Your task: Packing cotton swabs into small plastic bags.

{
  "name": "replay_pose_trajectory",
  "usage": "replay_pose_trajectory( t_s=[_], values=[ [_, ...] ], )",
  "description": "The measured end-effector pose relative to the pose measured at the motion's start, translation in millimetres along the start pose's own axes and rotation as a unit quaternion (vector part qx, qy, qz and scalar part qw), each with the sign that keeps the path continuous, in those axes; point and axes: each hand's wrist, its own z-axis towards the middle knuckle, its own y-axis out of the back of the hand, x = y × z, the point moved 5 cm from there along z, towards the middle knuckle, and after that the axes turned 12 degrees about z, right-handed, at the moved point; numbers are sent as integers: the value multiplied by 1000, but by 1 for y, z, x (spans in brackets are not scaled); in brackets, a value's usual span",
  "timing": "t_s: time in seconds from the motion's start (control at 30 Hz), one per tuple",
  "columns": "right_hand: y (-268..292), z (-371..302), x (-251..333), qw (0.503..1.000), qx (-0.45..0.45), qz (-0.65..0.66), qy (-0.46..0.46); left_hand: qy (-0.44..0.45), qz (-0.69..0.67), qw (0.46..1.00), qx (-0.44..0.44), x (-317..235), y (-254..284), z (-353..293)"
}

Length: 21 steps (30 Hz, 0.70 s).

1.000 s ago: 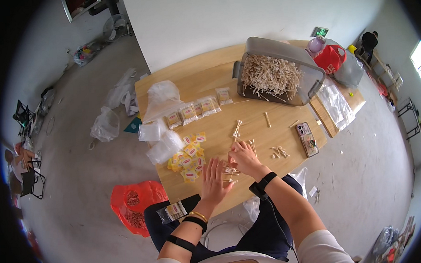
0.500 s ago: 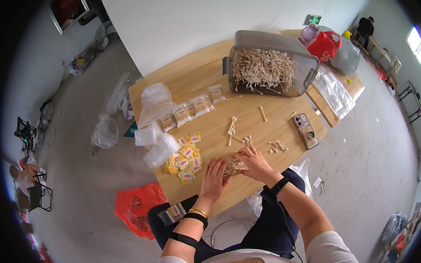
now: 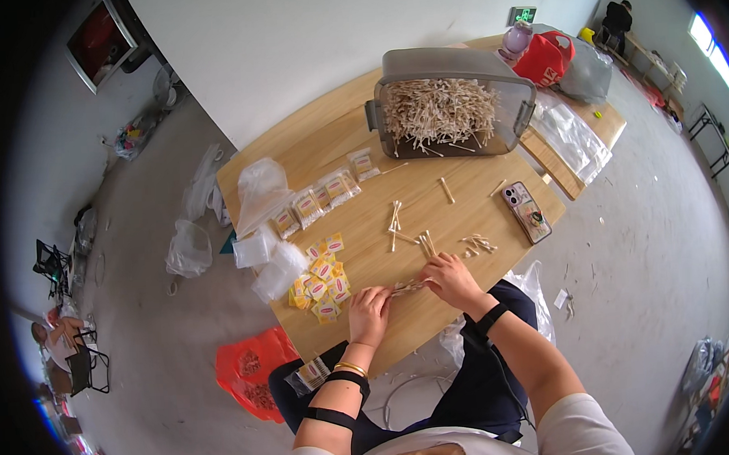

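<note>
Between my two hands, close to the table's near edge, lies a small bundle of cotton swabs (image 3: pixel 406 287). The fingers of my left hand (image 3: pixel 369 313) are closed at its left end. At its right end are the bent, closed fingers of my right hand (image 3: pixel 453 282). Just beyond the right hand lie a few loose swabs (image 3: pixel 428 243), with more swabs (image 3: pixel 480 243) scattered to its right. Left of my left hand is a pile of yellow-and-white printed cards (image 3: pixel 326 282). A filled packet of swabs (image 3: pixel 312 374) rests on my left thigh.
A grey translucent bin (image 3: pixel 524 111) of swabs lies on its side at the back. Several filled packets (image 3: pixel 307 207) form a row beside clear plastic bags (image 3: pixel 278 268). A phone (image 3: pixel 527 211) lies at the right edge. A red bag (image 3: pixel 282 351) is on the floor at left.
My hands have moved slightly apart, the right one shifting right. The bundle between them looks thinner and more stretched out. The whole view has tilted a little.
</note>
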Motion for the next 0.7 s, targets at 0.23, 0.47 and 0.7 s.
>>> replay_pose_trajectory(
  t_s=[0.23, 0.47, 0.7],
  values=[
    [20, -5, -20, 999, -33, -19, -15, 4, -17, 1000, -25, 1, 8, -1],
    [-6, 18, -16, 994, -88, -45, -47, 2, 7, 1000, -7, 9, 6, -29],
    [-54, 35, 28, 997, 2, 65, 27, 42, 43, 998, 11, 4, 7, -38]
  ],
)
